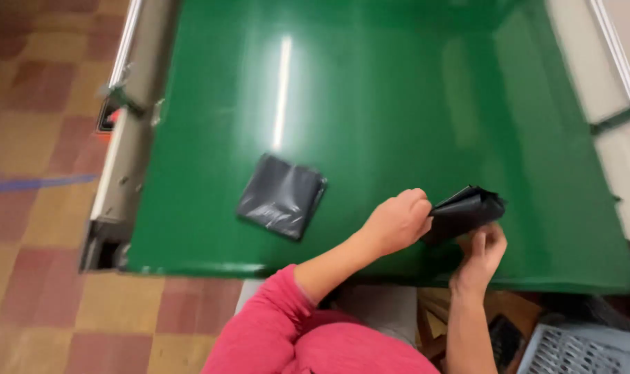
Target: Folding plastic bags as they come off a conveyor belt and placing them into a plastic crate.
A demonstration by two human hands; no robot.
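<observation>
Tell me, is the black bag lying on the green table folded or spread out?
Folded: the bag lies as a flat, compact square on the table.

From my remote seat I see a wide, glossy green belt-like tabletop [370,90] with pale grey metal side rails, standing on a floor of red and tan tiles [31,138]. Directly on it lies one flat, folded dark grey plastic bag [281,196], roughly square and turned at an angle, left of centre toward the near edge. A bright streak of light reflects off the surface just above the bag.
</observation>
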